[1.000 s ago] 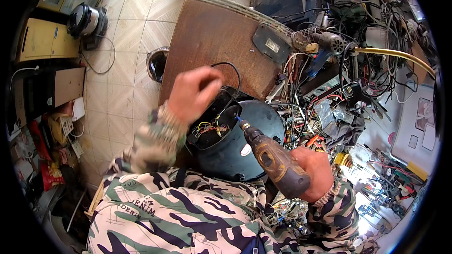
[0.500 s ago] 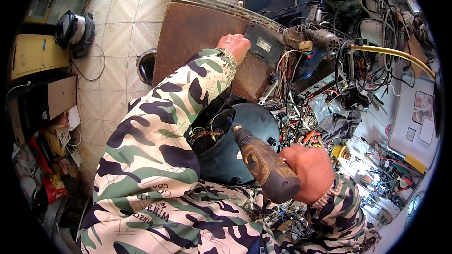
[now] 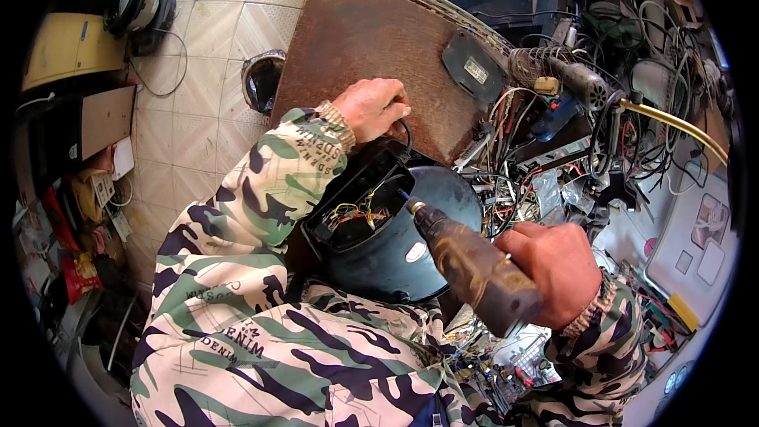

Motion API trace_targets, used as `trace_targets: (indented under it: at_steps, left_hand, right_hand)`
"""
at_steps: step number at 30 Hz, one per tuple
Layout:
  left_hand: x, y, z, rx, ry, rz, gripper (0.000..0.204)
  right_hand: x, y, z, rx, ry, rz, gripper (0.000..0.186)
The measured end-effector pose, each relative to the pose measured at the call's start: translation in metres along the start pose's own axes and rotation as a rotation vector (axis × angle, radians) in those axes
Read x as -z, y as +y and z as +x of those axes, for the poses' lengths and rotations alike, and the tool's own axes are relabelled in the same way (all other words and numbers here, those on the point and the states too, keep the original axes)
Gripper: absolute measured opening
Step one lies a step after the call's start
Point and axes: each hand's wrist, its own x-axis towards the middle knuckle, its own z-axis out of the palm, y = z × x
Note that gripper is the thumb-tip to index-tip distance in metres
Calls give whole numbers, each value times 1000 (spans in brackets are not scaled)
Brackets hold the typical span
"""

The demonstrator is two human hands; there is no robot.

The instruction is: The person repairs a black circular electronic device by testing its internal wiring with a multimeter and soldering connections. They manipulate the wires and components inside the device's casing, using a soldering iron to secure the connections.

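In my right hand (image 3: 553,273) is a worn cordless drill (image 3: 474,269), its blue-tipped bit pointing away at the opening of a rounded black appliance housing (image 3: 427,257). Yellow and red wires (image 3: 352,213) show inside that opening. My left hand (image 3: 370,109) is above the near edge of the brown board, fingers closed on a black cord (image 3: 408,136) that runs down to the housing. A flat black cover (image 3: 473,66) with a pale label lies on the board, apart from both hands.
The brown board (image 3: 364,32) extends ahead of the housing. To the right, a heat gun (image 3: 581,83) lies among tangled cables and tools. A silver and black cooker (image 3: 138,4) stands at far left; a dark round container (image 3: 262,79) sits on the tiled floor beside the board.
My left hand has left the black cover and come back to the black cord by the housing. The drill has shifted slightly right in the picture, and the whole view has shifted.
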Motion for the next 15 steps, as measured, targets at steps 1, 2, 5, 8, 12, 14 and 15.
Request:
trace_targets:
  at_steps: [1, 2, 5, 8, 12, 14, 15]
  left_hand:
    - [-3, -1, 1, 2, -12, -15, 21]
    - [-6, -3, 3, -9, -38, -15, 21]
    - [-18, -7, 4, 76, -103, -321, 20]
    - [-32, -12, 0, 69, -87, -505, 21]
    - [-44, -16, 0, 74, -27, -587, 23]
    - [-47, -16, -1, 73, 4, -593, 24]
    - [-48, -17, -2, 67, 15, -598, 24]
  right_hand:
    - [1, 1, 1, -4, -5, 16, 34]
    - [1, 2, 1, -6, -5, -20, 33]
    - [2, 4, 3, 3, -10, -48, 32]
    - [2, 4, 5, -20, 6, 25, 31]
    - [4, 3, 4, -23, -27, -27, 31]
    - [4, 4, 3, -9, -28, -40, 31]
    - [4, 5, 4, -31, -42, -6, 31]
